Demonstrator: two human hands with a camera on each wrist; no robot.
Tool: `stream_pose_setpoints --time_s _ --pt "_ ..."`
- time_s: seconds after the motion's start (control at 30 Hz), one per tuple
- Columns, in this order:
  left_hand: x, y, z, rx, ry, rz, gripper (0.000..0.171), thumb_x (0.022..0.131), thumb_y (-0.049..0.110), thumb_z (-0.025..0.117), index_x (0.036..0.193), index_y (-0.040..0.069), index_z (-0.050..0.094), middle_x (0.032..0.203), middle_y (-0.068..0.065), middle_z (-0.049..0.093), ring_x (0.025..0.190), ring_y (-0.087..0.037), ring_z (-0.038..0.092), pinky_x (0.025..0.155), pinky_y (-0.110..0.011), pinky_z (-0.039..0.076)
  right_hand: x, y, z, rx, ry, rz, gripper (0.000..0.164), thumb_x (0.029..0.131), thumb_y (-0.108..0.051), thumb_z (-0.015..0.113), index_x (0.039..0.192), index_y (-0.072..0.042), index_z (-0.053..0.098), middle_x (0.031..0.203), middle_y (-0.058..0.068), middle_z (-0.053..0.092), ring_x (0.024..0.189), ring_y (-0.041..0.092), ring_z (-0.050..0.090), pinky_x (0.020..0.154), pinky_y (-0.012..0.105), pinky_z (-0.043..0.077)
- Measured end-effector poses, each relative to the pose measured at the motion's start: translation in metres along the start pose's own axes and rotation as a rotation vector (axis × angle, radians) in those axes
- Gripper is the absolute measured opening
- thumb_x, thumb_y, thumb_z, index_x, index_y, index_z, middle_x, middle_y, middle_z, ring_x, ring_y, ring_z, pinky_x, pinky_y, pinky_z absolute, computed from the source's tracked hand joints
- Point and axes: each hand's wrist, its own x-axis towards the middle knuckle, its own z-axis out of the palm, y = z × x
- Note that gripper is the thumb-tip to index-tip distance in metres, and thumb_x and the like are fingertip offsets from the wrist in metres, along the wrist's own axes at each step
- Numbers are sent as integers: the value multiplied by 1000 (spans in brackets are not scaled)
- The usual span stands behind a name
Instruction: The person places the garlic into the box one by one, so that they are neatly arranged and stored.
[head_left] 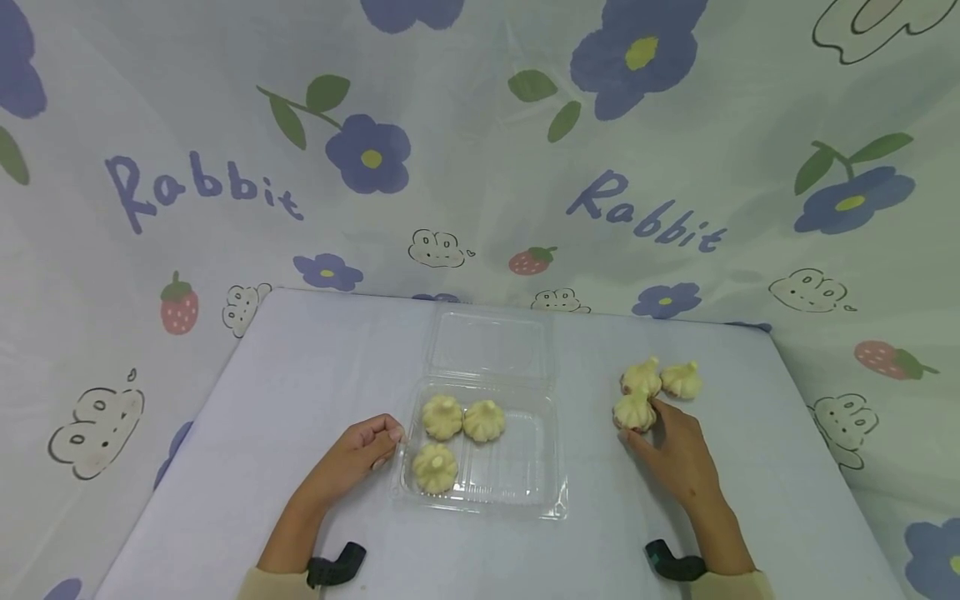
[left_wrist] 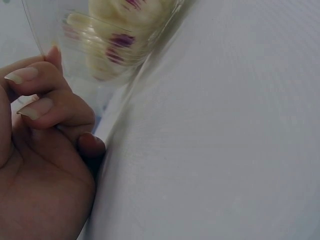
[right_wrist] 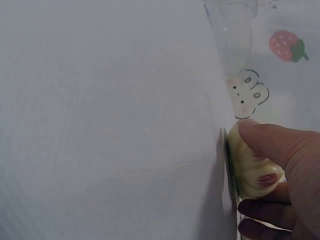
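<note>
A clear plastic clamshell box (head_left: 517, 487) lies with its lid folded back, three pale garlic bulbs (head_left: 484, 421) in its left half. At the box's left rim my left hand (head_left: 358, 457) pinches the edge between thumb and finger; the left wrist view shows this hand (left_wrist: 50, 115) beside purple-streaked garlic (left_wrist: 117, 45) behind the plastic. On the right, my right hand (head_left: 678, 454) grips a garlic bulb (head_left: 633, 412) between thumb and fingers. That same bulb (right_wrist: 255, 170) appears in the right wrist view, low against the tabletop, partly covered by the thumb.
Two more garlic bulbs (head_left: 681, 381) sit just behind the gripped one, close together. The raised transparent lid (head_left: 489, 343) extends toward the table's back edge. A white cloth covers the table (head_left: 322, 358), and a printed curtain (head_left: 480, 167) hangs behind it.
</note>
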Motion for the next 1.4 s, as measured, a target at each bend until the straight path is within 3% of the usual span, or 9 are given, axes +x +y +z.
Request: stream_pose_setpoints --time_s 0.33,1.0,1.4 --pt "-1 0 0 7 5 -17 27 111 21 55 102 -4 60 66 4 42 58 -6 37 51 -23 33 -1 -1 1 0 16 -9 76 95 -31 80 146 15 47 145 37 50 137 55 43 109 68 35" --pt "-1 0 -1 0 -2 -14 27 111 21 55 102 -4 61 65 4 41 57 -5 36 50 -24 32 -3 -6 2 -2 -21 90 78 97 -33 77 150 12 43 149 36 45 140 56 36 113 69 28" --pt "-1 0 -1 3 -1 -18 26 111 21 55 102 -4 61 65 4 42 57 -5 37 50 -23 33 -3 -1 6 7 27 43 75 96 -32 79 145 15 47 146 37 48 137 57 40 110 69 32"
